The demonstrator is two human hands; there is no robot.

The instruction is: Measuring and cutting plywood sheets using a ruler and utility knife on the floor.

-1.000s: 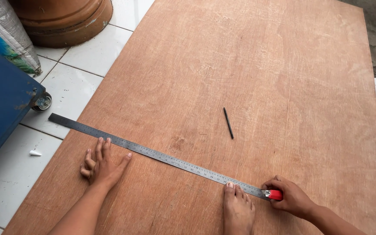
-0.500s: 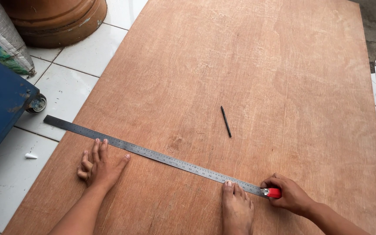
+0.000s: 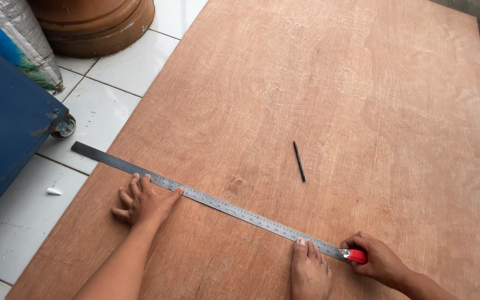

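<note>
Left hand (image 3: 143,201) flat, fingers spread, pinning ruler (image 3: 206,200) to plywood (image 3: 329,100). Right hand (image 3: 379,260) closed around red cutter (image 3: 355,256) at ruler's end. Poses unchanged from earlier.

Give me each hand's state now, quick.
Left hand: open, pressed flat on the ruler over the board.
Right hand: shut on the red cutter at the ruler's end.

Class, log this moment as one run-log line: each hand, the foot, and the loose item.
left hand: pressing ruler | right hand: gripping red cutter at ruler end | foot: against ruler | pencil: loose on plywood
</note>
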